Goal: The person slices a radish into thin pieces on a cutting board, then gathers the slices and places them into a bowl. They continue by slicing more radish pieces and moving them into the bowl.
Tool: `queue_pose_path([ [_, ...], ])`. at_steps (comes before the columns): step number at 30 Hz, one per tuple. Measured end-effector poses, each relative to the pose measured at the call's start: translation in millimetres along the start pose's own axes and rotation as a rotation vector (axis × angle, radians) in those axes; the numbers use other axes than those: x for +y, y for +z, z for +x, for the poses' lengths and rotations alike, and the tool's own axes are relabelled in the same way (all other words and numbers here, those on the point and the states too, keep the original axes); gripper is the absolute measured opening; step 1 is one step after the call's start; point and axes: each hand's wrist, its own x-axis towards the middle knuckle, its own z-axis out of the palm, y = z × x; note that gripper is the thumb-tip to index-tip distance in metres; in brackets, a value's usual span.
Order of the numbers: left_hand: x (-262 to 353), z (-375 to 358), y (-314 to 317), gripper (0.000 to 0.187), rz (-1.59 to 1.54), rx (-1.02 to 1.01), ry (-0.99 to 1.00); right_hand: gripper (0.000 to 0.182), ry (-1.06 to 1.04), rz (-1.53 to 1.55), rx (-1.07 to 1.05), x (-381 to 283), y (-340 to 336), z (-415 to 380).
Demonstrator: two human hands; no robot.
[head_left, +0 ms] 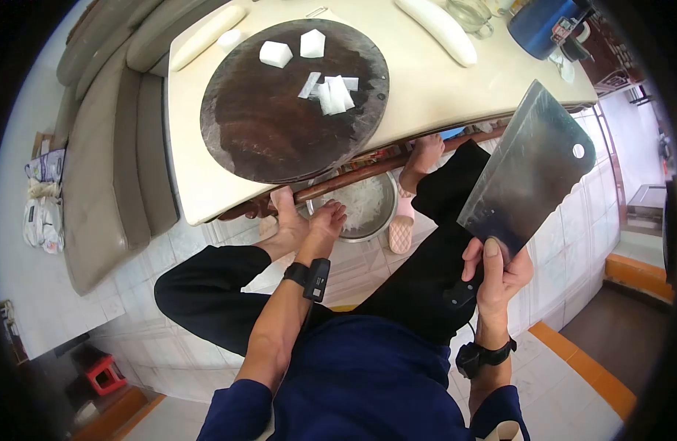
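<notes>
Apparently between cuts, the right hand (502,275) grips the cleaver (533,173), while the left hand (325,218), half-curled, grasp indeterminable, sits at the bowl (389,204)'s 8 o'clock; further slicing calls for steadying a white chunk (276,54) at the board (265,125)'s 12 o'clock.

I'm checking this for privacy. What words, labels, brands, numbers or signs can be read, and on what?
None can be read.
Blue container: label too small and blurred.
Purple package: printing too blurred.
White bag: mark too blurred.
Left wrist device: markings too small.
Cleaver: no lettering shows.
</notes>
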Motion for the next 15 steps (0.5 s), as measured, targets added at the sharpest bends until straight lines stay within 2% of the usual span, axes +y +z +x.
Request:
queue_pose_path([
  [15, -12, -11, -14, 0.021, 0.088, -0.032, 0.087, 0.022, -0.026, -0.031, 0.056, -2, 9, -2],
])
